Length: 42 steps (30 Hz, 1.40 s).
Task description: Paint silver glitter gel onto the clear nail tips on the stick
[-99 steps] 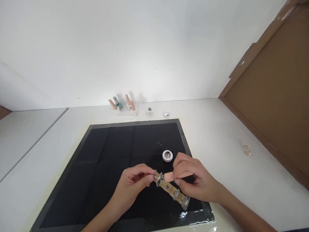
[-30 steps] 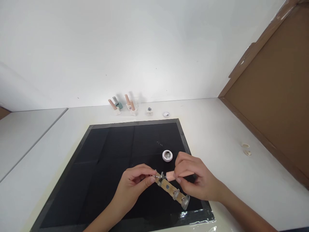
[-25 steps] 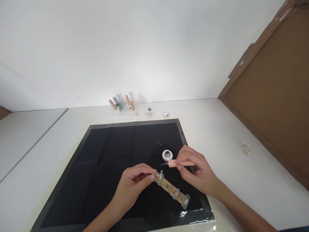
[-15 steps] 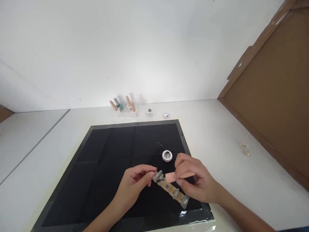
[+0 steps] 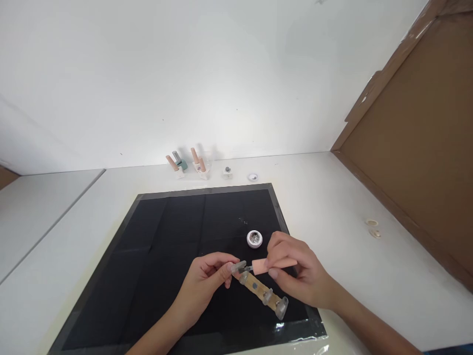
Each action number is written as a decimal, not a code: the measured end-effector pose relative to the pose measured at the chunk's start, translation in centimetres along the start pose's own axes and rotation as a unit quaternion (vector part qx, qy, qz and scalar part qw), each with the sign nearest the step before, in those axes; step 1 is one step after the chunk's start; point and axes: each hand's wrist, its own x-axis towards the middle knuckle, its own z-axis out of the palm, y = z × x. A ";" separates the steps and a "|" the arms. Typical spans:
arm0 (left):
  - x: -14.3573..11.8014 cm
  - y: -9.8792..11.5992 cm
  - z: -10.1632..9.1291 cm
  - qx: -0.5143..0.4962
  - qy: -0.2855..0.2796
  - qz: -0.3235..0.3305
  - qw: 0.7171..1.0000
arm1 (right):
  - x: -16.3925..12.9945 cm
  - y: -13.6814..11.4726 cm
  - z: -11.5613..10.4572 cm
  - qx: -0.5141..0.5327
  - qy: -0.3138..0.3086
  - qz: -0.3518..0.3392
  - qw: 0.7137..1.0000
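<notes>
On the black mat [image 5: 166,236], near and right, lies a stiff-looking yellowish strip [image 5: 260,290]; at its far left end, the left hand [image 5: 209,276] pinches a clear piece [image 5: 238,266] (probably light and slippery, so better held by its edge). The right hand [image 5: 295,261] grips a peach-handled brush [image 5: 260,266], its tip at this piece; farther sits a round jar [image 5: 249,241] of silvery flakes [image 5: 254,237].

bare forearms [image 5: 364,315], bare fingers [image 5: 220,257]

One left hand [image 5: 205,277], one right hand [image 5: 297,270]. One brush with peach handle [image 5: 260,266]. One strip [image 5: 260,290], bearing one blue-grey dot [image 5: 254,286]. Four translucent pieces [image 5: 281,308]. One open round jar [image 5: 254,239]. One small white dish [image 5: 253,177]. Three bottles with peach caps [image 5: 202,165], one teal bottle [image 5: 181,164], one small bottle with grey top [image 5: 227,173]. Two cream discs [image 5: 375,233]. One black mat [image 5: 177,231].
</notes>
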 end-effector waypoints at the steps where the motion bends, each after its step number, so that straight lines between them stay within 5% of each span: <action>1: 0.0 0.0 0.0 -0.001 -0.003 -0.001 1.000 | 0.0 -0.1 0.2 0.006 -0.006 -0.003 1.000; 11: 0.0 -0.1 -0.1 -0.010 -0.027 -0.014 1.000 | -0.1 0.6 0.2 -0.042 0.054 0.032 0.997; 18: 0.1 0.1 -0.1 -0.021 -0.021 -0.021 0.999 | -0.2 0.1 0.2 0.013 -0.009 0.038 0.999; 26: 0.2 0.0 -0.1 -0.003 -0.031 -0.018 0.999 | -0.1 0.6 -0.1 0.002 0.029 0.052 0.998; 42: 0.3 0.0 -0.1 -0.006 -0.017 -0.027 0.999 | -0.1 0.4 0.0 -0.016 -0.008 0.021 1.000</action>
